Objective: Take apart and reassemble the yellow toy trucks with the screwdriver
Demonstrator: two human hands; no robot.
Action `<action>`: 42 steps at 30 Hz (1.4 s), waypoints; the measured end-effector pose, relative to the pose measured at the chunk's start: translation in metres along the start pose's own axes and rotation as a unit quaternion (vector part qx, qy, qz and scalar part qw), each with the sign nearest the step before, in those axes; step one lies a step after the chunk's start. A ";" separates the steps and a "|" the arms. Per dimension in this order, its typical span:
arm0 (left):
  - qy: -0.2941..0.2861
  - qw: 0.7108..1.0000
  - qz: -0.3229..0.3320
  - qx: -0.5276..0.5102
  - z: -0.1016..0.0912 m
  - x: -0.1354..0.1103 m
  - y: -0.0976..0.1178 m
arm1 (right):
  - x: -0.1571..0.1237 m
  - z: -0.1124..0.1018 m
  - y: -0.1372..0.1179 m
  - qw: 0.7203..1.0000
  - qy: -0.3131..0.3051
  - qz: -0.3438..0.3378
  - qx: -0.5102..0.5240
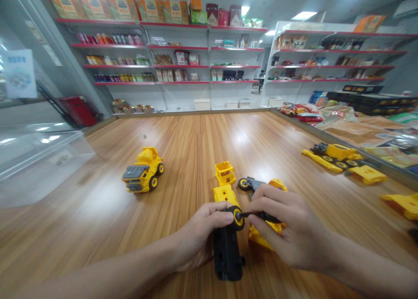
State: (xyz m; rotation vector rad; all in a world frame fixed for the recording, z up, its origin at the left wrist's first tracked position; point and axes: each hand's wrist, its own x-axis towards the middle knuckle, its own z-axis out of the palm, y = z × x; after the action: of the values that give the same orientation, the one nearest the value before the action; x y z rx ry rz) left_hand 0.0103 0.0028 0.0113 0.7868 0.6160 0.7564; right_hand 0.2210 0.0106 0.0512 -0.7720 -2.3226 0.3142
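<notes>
My left hand (204, 229) is closed around a toy truck chassis (227, 255), black with a yellow front part, its thumb on a black wheel (235, 217) with a yellow hub. In my right hand (287, 223) is a black screwdriver (263, 216), its tip at the wheel's hub. Just beyond the chassis stands a yellow open-framed cab piece (225, 173). Grey and yellow toy parts (254, 183) with a wheel lie behind my right hand, partly hidden by it. Under that hand is another yellow piece (259, 238).
A yellow toy mixer truck (142, 170) stands to the left. More yellow truck parts (339, 155) lie at the right edge. A clear plastic bin (42, 159) is at far left. Packaged goods (355, 120) sit beyond the right edge; stocked shelves (176, 47) line the back.
</notes>
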 end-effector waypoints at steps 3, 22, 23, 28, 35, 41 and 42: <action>0.046 0.993 0.061 0.085 -0.001 0.000 -0.003 | 0.001 -0.002 0.003 1.000 -0.003 -0.008 -0.018; 0.012 0.965 0.129 0.230 -0.008 -0.005 -0.004 | 0.000 0.003 0.005 0.997 -0.007 -0.056 -0.054; 0.014 0.963 0.130 0.235 -0.008 -0.005 -0.004 | 0.000 0.003 0.006 0.997 -0.009 -0.055 -0.053; 0.021 0.950 0.143 0.277 -0.006 -0.007 -0.001 | -0.001 0.004 0.007 0.997 -0.035 -0.046 -0.057; 0.019 0.938 0.142 0.316 -0.002 -0.009 0.003 | -0.001 0.001 0.006 0.996 -0.067 -0.033 -0.053; 0.015 0.936 0.140 0.323 -0.001 -0.010 0.004 | -0.002 0.000 0.006 0.995 -0.077 -0.046 -0.045; 0.017 0.934 0.140 0.327 -0.001 -0.010 0.004 | -0.002 0.001 0.006 0.995 -0.079 -0.045 -0.047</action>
State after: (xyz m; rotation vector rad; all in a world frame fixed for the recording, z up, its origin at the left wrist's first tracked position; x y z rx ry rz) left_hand 0.0024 -0.0030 0.0157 1.5027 0.8104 0.8322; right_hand 0.2244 0.0141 0.0469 -0.7083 -2.5281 0.2349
